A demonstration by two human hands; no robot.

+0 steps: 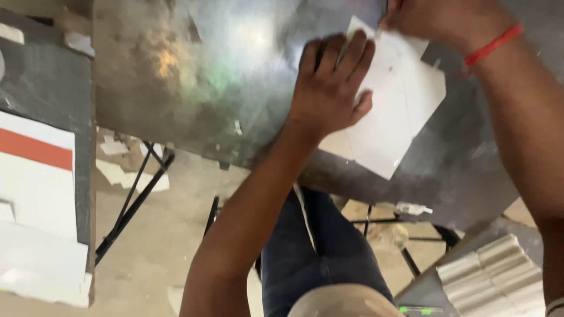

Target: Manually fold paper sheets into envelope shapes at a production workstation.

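Note:
A white sheet point(399, 111) of cut card or paper lies flat on a shiny grey metal table point(194, 82). My left hand point(330, 88) presses palm-down on the sheet's left part, fingers spread and pointing away from me. My right hand point(437, 20), with a red thread around the wrist, rests at the sheet's far top edge, its fingers curled against the paper; whether it pinches the sheet or holds a small tool is hidden by the frame's edge.
A dark bench point(47, 88) at left carries white boards, one with a red stripe point(32, 149). A stack of white ribbed mouldings point(493, 276) sits at lower right. Black stand legs point(135, 196) and paper scraps are on the floor below.

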